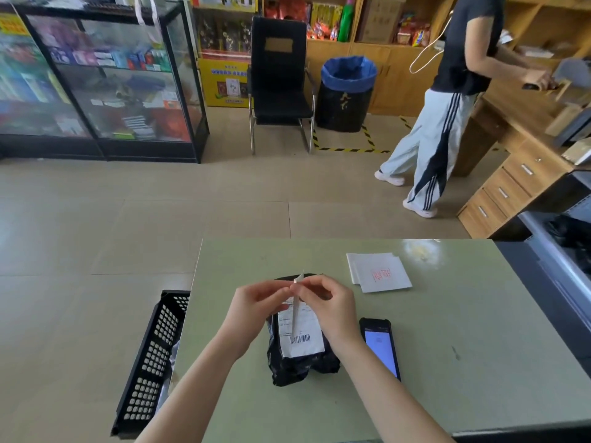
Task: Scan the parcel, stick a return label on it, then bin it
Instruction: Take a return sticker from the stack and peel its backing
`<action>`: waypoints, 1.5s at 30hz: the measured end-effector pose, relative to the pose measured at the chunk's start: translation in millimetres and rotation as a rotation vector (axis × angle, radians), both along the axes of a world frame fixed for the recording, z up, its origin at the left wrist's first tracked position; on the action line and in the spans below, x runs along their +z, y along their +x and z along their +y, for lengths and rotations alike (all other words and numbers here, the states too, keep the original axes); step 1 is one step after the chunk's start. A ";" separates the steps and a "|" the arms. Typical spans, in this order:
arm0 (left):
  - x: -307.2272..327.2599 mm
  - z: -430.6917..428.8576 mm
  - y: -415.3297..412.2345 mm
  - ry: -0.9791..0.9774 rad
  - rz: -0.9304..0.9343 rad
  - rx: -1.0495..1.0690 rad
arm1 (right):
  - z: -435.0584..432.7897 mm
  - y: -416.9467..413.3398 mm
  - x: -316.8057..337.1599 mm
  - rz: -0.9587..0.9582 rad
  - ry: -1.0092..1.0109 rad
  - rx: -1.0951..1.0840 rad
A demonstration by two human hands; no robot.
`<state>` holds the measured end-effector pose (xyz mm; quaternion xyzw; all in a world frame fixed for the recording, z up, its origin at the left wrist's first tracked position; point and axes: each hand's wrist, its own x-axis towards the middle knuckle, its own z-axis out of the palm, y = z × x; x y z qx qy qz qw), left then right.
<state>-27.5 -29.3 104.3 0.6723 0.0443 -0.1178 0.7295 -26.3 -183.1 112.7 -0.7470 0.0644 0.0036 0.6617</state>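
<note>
While both hands [259, 302] [332, 306] pinch a label [295, 310], the parcel [299, 353] shows an unreadable barcode sticker [300, 337].

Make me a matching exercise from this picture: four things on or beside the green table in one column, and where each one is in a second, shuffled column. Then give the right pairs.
Things
1. black parcel
2. handheld scanner
3. stack of return labels
4. black slotted crate

Places
A. on the floor against the table's left edge
B. flat on the table, just right of the parcel, screen lit
C. far right part of the table, beyond the scanner
D. middle of the table, under both hands

Pairs: 1-D, 2-B, 3-C, 4-A

The left hand and right hand pinch a label strip above the parcel.
</note>
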 end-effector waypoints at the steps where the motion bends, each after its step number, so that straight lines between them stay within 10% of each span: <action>1: -0.4 -1.3 0.9 0.006 -0.005 -0.007 | -1.2 1.0 -1.0 0.016 0.017 -0.007; 27: -5.8 -13.4 7.3 0.007 0.031 0.090 | -9.0 -1.1 -6.7 -0.173 -0.202 0.006; 45: -7.4 -13.5 -1.6 0.089 0.005 0.146 | -8.1 -13.2 -2.2 -0.033 0.011 0.016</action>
